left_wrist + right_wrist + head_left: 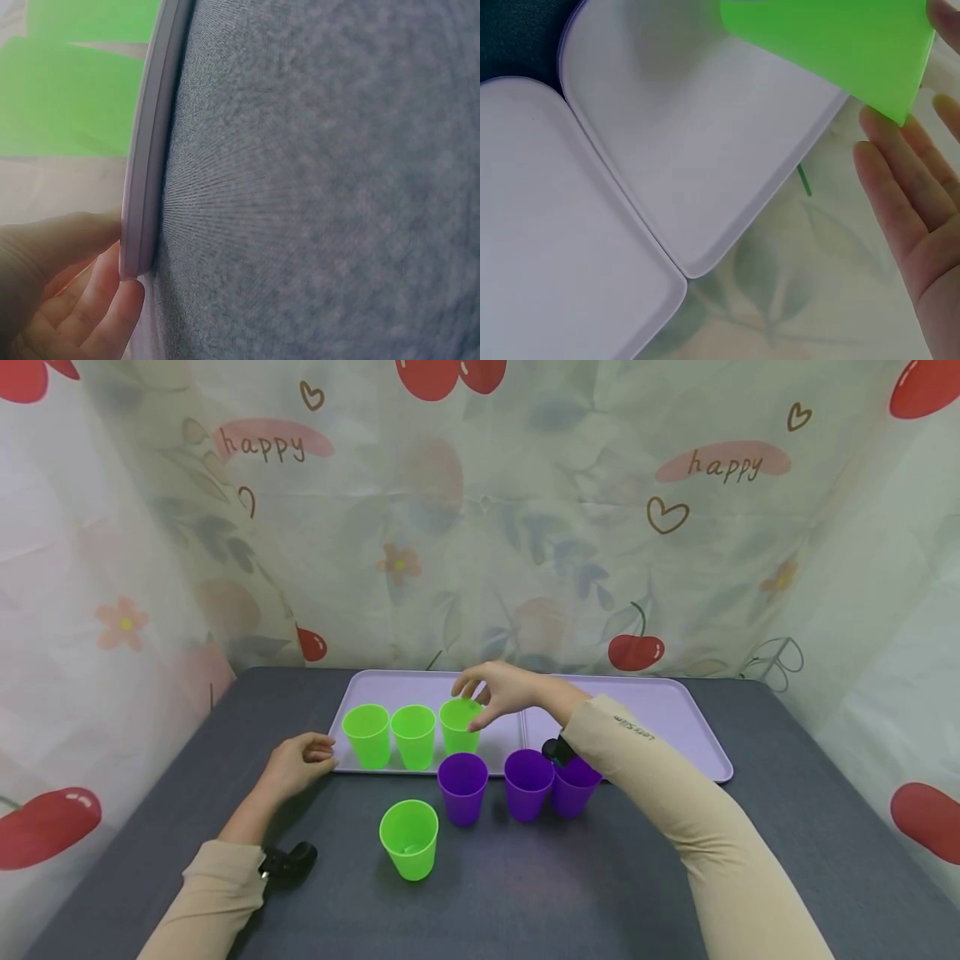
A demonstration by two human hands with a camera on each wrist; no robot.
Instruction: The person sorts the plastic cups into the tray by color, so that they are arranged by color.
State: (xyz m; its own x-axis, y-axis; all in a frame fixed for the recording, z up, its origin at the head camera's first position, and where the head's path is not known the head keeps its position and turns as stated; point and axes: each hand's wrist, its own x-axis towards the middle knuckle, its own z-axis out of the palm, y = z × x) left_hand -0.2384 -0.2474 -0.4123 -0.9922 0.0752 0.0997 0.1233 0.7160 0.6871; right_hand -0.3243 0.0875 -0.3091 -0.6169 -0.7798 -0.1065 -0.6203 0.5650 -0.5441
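My left hand (296,764) pinches the front left corner of a pale lilac tray (142,150), thumb on its rim and fingers around the corner. My right hand (502,689) is around the rim of a green cup (457,735) on the same tray, thumb at its near right side and fingers at the far side. That cup (840,52) appears beside several fingers in the right wrist view; its base is partly hidden. Two more green cups, a left one (367,739) and a middle one (414,739), stand upright on the tray to its left.
Three purple cups, one left (462,789), one middle (527,787) and one right (573,793), stand before the trays. Another green cup (410,839) stands nearer on the dark tabletop (525,893). A second lilac tray (645,702) adjoins the first. Patterned curtains (480,527) surround the table.
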